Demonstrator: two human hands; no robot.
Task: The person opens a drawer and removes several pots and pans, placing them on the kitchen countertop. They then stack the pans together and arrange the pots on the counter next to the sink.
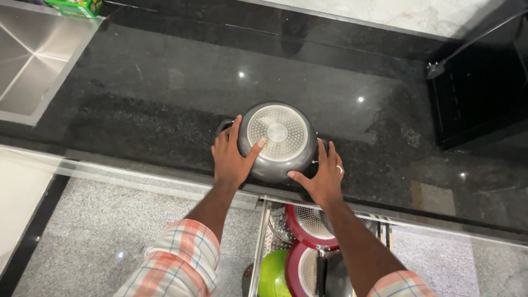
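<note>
A grey pot (279,142) sits upside down on the black tabletop (165,93), near its front edge, base plate facing up. Both hands are on it. The left hand (232,155) is pressed against the pot's left wall, thumb laid over the rim of the base; its grip is closed on the pot. The right hand (324,177), wearing a ring, clasps the right wall from below and behind, thumb pointing toward the pot's front; this grip too is on the pot.

Directly below, a drawer (308,253) stands pulled out, holding red pans, a green bowl and a metal strainer.

Assessment: the pot rests fully on the tabletop, not lifted. The drawer remains open. A steel sink (33,60) lies well apart at the far left.
</note>
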